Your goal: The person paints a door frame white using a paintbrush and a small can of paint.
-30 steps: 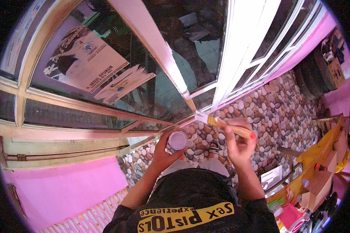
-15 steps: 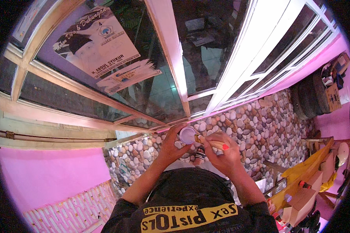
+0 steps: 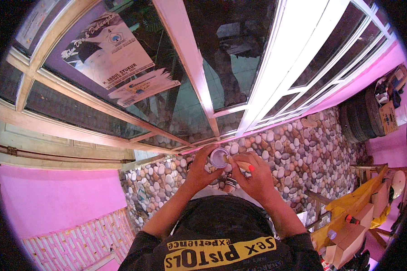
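Your left hand (image 3: 202, 170) cups a small round container (image 3: 220, 158); your right hand (image 3: 253, 177) holds a brush (image 3: 238, 163) at its rim, below the window frame (image 3: 190, 63).

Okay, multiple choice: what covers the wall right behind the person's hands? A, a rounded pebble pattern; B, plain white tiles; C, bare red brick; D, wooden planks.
A: behind the left hand and right hand, which hold a small round container, the wall shows rounded multicoloured pebbles.

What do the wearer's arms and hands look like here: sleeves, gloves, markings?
Both forearms are bare to above the elbow. No gloves on the left hand or right hand. The right hand has one nail painted bright orange-red. No watch or rings are visible. The black short-sleeved shirt carries a yellow printed strip with black lettering across the chest.
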Demonstrator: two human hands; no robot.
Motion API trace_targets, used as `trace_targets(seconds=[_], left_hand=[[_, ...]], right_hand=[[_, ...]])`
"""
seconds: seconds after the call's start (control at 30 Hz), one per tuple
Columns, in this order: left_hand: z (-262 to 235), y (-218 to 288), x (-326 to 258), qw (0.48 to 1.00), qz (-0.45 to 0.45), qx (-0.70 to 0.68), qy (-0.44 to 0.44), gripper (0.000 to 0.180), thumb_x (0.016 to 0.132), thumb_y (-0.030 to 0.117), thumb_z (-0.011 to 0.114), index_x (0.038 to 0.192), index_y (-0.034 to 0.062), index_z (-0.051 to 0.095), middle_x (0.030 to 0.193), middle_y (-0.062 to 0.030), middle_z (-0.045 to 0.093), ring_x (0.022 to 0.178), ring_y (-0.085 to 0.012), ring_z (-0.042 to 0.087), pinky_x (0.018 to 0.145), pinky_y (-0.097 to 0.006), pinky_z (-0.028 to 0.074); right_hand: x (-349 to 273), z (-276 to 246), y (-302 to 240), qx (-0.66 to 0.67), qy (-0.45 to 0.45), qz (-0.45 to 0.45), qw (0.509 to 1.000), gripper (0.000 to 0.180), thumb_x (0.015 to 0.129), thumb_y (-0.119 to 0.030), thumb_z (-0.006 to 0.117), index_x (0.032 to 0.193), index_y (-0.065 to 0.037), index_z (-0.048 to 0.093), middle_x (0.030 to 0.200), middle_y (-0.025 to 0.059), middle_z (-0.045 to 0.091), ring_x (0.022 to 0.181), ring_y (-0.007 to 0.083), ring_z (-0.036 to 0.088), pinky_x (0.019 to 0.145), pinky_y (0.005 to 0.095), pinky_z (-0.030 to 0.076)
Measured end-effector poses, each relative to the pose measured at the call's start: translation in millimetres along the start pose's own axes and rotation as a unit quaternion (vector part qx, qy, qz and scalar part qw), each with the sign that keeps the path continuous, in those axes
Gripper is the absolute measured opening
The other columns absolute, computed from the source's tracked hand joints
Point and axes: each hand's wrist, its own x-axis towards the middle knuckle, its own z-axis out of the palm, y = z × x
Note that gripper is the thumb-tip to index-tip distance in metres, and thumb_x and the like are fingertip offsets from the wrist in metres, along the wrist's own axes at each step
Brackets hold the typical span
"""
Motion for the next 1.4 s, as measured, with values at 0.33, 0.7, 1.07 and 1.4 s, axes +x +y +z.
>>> trace_targets(seconds=[0.33,0.7,1.07,1.4], left_hand=[[5.4,1.9,6.7,1.000,0.017,-0.007,0.000,0.076,0.076,0.013,0.086,0.143,0.0067,0.051,0.139,-0.0159,0.058,0.131,-0.0322,0.056,0.112,-0.042,0.043],[6.0,9.9,10.5,1.000,0.008,-0.027,-0.007,0.075,0.078,0.012,0.087,0.143,0.0064,0.050,0.137,-0.0152,0.058,0.129,-0.0294,0.058,0.109,-0.040,0.045],[6.4,-9.8,1.4,0.999,-0.039,-0.026,0.014,0.072,0.079,0.016,0.088,0.141,0.0062,0.052,0.136,-0.0153,0.060,0.126,-0.0292,0.060,0.106,-0.042,0.048],[-19.2,-14.2,-27.8,0.996,-0.062,0.030,0.048,0.072,0.078,0.016,0.089,0.138,0.0014,0.052,0.127,-0.0160,0.064,0.119,-0.0274,0.064,0.102,-0.039,0.051]], right_hand=[[-21.7,-8.1,4.8,0.126,0.066,0.212,0.967,0.011,0.094,-0.005,0.073,0.101,0.001,0.068,0.096,0.0089,0.073,0.084,0.0171,0.072,0.072,0.0309,0.058],[-30.3,-3.6,19.7,0.334,0.149,0.340,0.866,0.017,0.101,-0.013,0.068,0.106,0.002,0.065,0.090,0.0125,0.073,0.075,0.0187,0.072,0.070,0.0325,0.060],[-29.3,-0.4,26.3,0.358,0.229,0.298,0.855,0.016,0.101,-0.013,0.068,0.110,0.000,0.066,0.091,0.0104,0.072,0.075,0.0160,0.070,0.069,0.0311,0.059],[-28.6,54.2,64.7,0.393,0.224,0.312,0.836,0.015,0.100,-0.007,0.066,0.112,0.001,0.070,0.101,0.0065,0.072,0.088,0.0128,0.068,0.080,0.0265,0.054]])
